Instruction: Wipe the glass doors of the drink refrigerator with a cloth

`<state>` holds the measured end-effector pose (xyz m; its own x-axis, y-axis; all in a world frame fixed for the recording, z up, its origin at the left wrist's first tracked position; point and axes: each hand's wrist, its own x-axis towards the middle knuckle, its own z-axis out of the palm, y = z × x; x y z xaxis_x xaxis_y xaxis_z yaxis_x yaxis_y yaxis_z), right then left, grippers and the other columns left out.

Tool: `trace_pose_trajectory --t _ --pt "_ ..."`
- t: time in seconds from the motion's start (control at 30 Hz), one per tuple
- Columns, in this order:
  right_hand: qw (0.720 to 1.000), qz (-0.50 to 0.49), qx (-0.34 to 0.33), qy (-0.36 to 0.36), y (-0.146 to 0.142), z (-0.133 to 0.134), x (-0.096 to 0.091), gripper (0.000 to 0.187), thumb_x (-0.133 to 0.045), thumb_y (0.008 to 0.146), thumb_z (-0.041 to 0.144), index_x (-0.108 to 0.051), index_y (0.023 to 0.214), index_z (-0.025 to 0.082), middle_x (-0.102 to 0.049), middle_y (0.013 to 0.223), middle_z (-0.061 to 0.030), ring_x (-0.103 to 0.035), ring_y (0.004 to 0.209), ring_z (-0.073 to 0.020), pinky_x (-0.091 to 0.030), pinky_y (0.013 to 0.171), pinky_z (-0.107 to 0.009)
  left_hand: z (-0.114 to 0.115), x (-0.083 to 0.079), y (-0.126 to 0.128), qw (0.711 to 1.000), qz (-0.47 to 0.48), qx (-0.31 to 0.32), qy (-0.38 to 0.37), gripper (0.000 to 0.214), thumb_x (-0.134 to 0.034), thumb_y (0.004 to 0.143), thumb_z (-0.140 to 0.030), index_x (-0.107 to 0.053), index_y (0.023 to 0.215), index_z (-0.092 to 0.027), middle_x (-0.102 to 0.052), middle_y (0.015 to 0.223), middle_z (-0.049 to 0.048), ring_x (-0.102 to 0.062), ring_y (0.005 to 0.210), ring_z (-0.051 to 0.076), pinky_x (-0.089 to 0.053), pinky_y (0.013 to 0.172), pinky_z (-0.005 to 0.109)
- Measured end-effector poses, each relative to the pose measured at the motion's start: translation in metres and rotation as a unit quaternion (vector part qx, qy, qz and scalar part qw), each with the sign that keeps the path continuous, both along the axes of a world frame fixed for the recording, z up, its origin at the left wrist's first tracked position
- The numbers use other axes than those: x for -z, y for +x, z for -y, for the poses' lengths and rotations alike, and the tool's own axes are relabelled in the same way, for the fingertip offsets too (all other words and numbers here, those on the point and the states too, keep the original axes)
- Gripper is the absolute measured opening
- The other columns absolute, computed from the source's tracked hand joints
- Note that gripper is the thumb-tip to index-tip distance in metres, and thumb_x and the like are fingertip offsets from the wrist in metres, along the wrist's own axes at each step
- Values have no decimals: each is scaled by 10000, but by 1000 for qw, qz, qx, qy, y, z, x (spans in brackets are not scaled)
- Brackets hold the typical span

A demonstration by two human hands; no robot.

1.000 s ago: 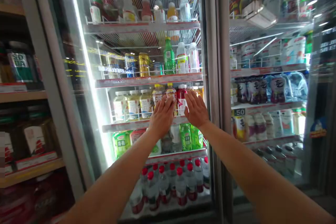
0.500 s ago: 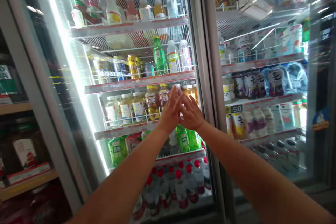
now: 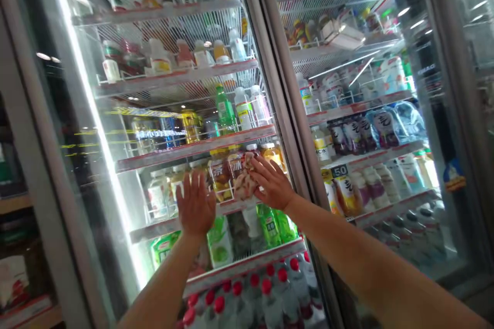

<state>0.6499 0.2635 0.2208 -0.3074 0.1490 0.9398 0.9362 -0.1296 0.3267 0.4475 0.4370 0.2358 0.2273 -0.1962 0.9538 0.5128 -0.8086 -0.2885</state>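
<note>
A glass door (image 3: pixel 162 247) of a lit drinks cooler stands in front of me. Under the fingers of my right hand (image 3: pixel 272 183) is a crumpled, pinkish patterned cloth (image 3: pixel 245 182), held at the glass in front of the bottle shelf. My left hand (image 3: pixel 196 205) is raised to the left of it, palm toward the door, fingers stretched out and holding nothing. Whether the left palm touches the glass, I cannot tell. Behind the hands are bottles of brown tea (image 3: pixel 221 175) and green drink packs (image 3: pixel 269 226).
Metal door frames (image 3: pixel 278 82) run between this cooler and a second one with shelves of bottles (image 3: pixel 353 133) on the right. Red-capped bottles (image 3: pixel 266 288) fill the bottom shelf. Another dark cabinet frame (image 3: pixel 42 164) stands at the left. Light reflects on the glass.
My hands, together at the glass before, are now apart: the left has moved left and opened flat. The cloth now shows under my right hand. My view has tilted upward.
</note>
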Motion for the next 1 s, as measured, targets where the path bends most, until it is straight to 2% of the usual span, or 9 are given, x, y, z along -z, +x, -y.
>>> trace_pose_trajectory --t 0.13,0.2,0.3,0.43,0.63,0.73,0.83,0.9,1.0 --pt "1000 -4 21 -15 -17 4 -1 546 -637 878 404 -625 1349 128 -432 1595 -157 -297 1536 -354 -293 1240 -562 -6 5 0 1000 11 3 11 796 -498 991 -262 -47 1646 -253 -227 1666 133 -155 1567 314 -191 1257 633" --pt "999 -7 41 -10 -29 0 -6 526 -623 906 435 -632 1331 125 -445 1582 -178 -317 1526 -362 -312 1227 -579 -4 6 1 1000 15 8 12 791 -491 993 -261 -46 1646 -248 -236 1663 129 -156 1566 305 -186 1267 615" --pt "998 -1 62 -16 -49 -18 -19 379 -537 956 273 -646 1281 113 -459 1572 -179 -381 1501 -327 -350 1213 -556 -2 7 -1 1000 21 11 13 774 -478 996 -258 -60 1647 -233 -265 1655 127 -164 1564 298 -180 1276 595" --pt "997 14 56 -52 -75 -51 -40 508 -460 937 119 -533 1439 93 -389 1623 -132 -342 1521 -312 -367 1213 -515 -1 9 -3 1000 22 -7 12 755 -468 991 -254 -101 1645 -163 -299 1639 144 -130 1569 279 -153 1292 566" --pt "995 11 14 -100 -111 -90 -86 666 -393 951 63 -326 1600 195 -348 1655 -32 -220 1569 -271 -281 1260 -513 -5 16 -4 998 32 -55 10 623 -459 986 -293 -359 1564 -83 -372 1609 144 -136 1570 266 -126 1308 505" --pt "991 2 -23 -131 -134 -111 -118 717 -369 921 10 -339 1596 249 -359 1651 13 -202 1574 -254 -251 1274 -520 -8 20 -4 998 20 -51 -12 596 -485 964 -292 -440 1515 -72 -433 1575 162 -217 1555 283 -181 1298 517" --pt "989 -37 -36 -139 -168 -135 -140 635 -356 964 65 -393 1572 244 -361 1651 27 -204 1573 -261 -247 1275 -522 -16 24 -1 1000 -1 -20 -21 603 -507 926 -272 -467 1502 -98 -479 1545 164 -302 1527 311 -232 1277 551" --pt "987 -49 -24 -149 -193 -150 -141 569 -412 992 170 -411 1560 192 -289 1683 1 -164 1579 -299 -217 1279 -548 -23 25 3 1000 0 5 -19 618 -488 919 -265 -445 1520 -130 -476 1554 145 -330 1516 310 -256 1267 551" --pt "979 4 -10 -203 -227 -170 -121 615 -480 990 278 -359 1575 134 -166 1717 -44 -89 1589 -321 -174 1284 -580 -32 26 10 999 18 42 -9 636 -444 928 -251 -382 1558 -190 -443 1587 99 -318 1524 278 -279 1262 499"
